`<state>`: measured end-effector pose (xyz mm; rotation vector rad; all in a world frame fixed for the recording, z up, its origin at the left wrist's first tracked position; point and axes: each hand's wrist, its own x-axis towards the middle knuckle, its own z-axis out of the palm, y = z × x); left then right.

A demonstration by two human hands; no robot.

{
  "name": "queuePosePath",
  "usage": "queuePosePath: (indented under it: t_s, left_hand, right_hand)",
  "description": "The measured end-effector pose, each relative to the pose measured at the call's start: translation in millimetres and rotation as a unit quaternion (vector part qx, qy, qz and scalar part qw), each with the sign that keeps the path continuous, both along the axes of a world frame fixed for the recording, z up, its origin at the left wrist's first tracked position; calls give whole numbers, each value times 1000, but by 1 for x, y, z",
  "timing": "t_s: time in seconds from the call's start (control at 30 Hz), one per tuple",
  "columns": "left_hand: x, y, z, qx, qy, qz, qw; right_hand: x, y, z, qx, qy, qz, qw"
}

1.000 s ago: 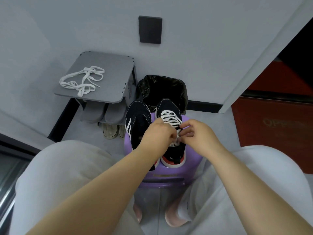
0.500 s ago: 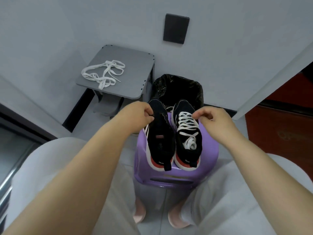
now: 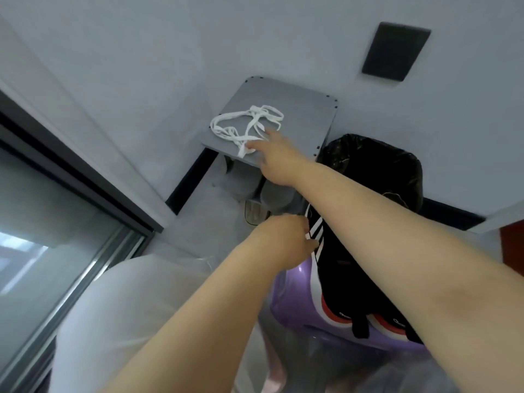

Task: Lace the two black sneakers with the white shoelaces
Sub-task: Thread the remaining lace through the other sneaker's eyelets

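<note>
1. Containers: one bin (image 3: 377, 163) lined with a black bag stands against the wall, just right of the grey bench (image 3: 300, 109). Its contents cannot be made out.
2. Supports: one purple stool (image 3: 295, 310) carries the black sneakers. The bench carries the loose white shoelace (image 3: 246, 123).
3. Count, task items: two sneakers and one loose lace lying in a tangled bundle. The near sneaker (image 3: 337, 279), with white side stripes, shows along most of its length. The second sneaker (image 3: 397, 326) shows only its red-and-white heel, the rest being hidden behind the right forearm.
4. Count, other items: a pair of grey slippers (image 3: 246, 180) lies beneath the bench, and one dark plate (image 3: 395, 49) is on the wall.
5. Right hand (image 3: 279, 158): it reaches across over the sneakers to the bench, fingers straight and spread apart. The fingertips (image 3: 255, 143) touch the near end of the lace bundle, and nothing is gripped.
6. Left hand (image 3: 283, 242): it is at the striped side of the near sneaker, fingers curled against it. Blur prevents telling whether it actually pinches the shoe.
7. Relation: the lace lies ahead of the right hand, well apart from the sneakers and the left hand.
</note>
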<state>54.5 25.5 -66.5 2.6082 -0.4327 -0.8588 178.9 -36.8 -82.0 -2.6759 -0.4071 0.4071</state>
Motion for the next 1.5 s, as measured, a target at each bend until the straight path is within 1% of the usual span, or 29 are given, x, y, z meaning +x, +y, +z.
queuePosePath:
  t_s: [0.07, 0.1, 0.13, 0.17, 0.2, 0.23, 0.27, 0.3, 0.33, 0.37, 0.4, 0.43, 0.53, 0.57, 0.6, 0.67, 0.73, 0.8, 0.9, 0.97, 1.03, 1.1, 1.17, 1.2, 1.27, 1.3, 1.33, 1.4, 1.5]
  left_hand:
    - [4, 2, -4, 29, -11, -7, 999]
    - [7, 1, -5, 37, -19, 0, 999]
    - [10, 0, -5, 20, -35, 31, 999]
    - [13, -1, -1, -34, -46, 101, 993]
    - [16, -3, 5, -123, -43, 205, 970]
    - [20, -5, 12, -234, -12, 319, 918]
    - [24, -6, 18, -350, 53, 415, 838]
    - [27, -7, 23, -454, 142, 472, 743]
    - [29, -9, 28, -534, 221, 485, 657]
    - [29, -12, 32, -586, 272, 469, 602]
    - [28, -15, 35, -624, 297, 448, 568]
    - [26, -18, 39, -653, 306, 433, 541]
    - [26, -29, 50, -694, 286, 465, 469]
    - [28, -30, 51, -695, 274, 482, 459]
    - [30, -30, 53, -695, 259, 492, 456]
    - [38, -26, 56, -685, 214, 519, 464]
    - [48, -17, 59, -664, 160, 547, 483]
    - [58, -4, 64, -641, 109, 560, 513]
    - [70, 19, 68, -614, 38, 572, 543]
    - [69, 28, 74, -590, -4, 557, 585]
    - [56, 21, 84, -573, -8, 494, 654]
    - [30, 4, 94, -562, 41, 407, 719]
    - [2, -16, 104, -550, 104, 328, 761]
    - [-12, -25, 108, -547, 130, 293, 773]
    - [-34, -44, 113, -552, 175, 230, 782]
    - [-41, -52, 114, -556, 193, 204, 782]
    - [-47, -59, 114, -560, 209, 182, 780]
    - [-53, -70, 113, -572, 237, 161, 769]
    - [-50, -74, 112, -586, 225, 168, 760]
  right_hand:
    - [6, 5, -6, -24, 7, 9, 1000]
    - [4, 3, -5, 0, 5, -4, 1000]
    - [0, 0, -2, 48, 0, -30, 998]
    - [-6, -6, 4, 114, -10, -65, 991]
    - [-16, -12, 12, 193, -23, -111, 975]
    - [-29, -21, 22, 282, -34, -157, 946]
    - [-46, -29, 33, 373, -39, -197, 906]
    - [-64, -38, 43, 454, -33, -222, 862]
    - [-83, -48, 51, 527, -14, -232, 818]
    - [-103, -59, 58, 582, 12, -235, 778]
    - [-123, -70, 63, 616, 30, -236, 751]
    - [-141, -81, 66, 630, 36, -248, 735]
    - [-190, -124, 68, 618, 31, -312, 721]
    - [-204, -140, 65, 603, 23, -336, 723]
    - [-218, -155, 62, 573, 13, -359, 737]
    - [-245, -185, 55, 479, -6, -399, 782]
    - [-269, -208, 52, 387, -12, -419, 821]
    - [-285, -224, 50, 317, -21, -435, 843]
    - [-295, -239, 47, 242, -35, -451, 858]
    - [-294, -244, 45, 214, -38, -446, 868]
    - [-288, -240, 44, 211, -32, -432, 877]
    - [-281, -229, 46, 228, -10, -391, 892]
    - [-273, -212, 48, 241, 21, -335, 911]
    - [-270, -203, 50, 228, 23, -304, 924]
    - [-261, -185, 55, 197, -8, -241, 950]
    - [-257, -175, 60, 209, -21, -216, 954]
    - [-253, -165, 65, 235, -18, -201, 951]
    - [-246, -149, 72, 292, 28, -177, 940]
    - [-239, -141, 71, 364, 100, -152, 914]
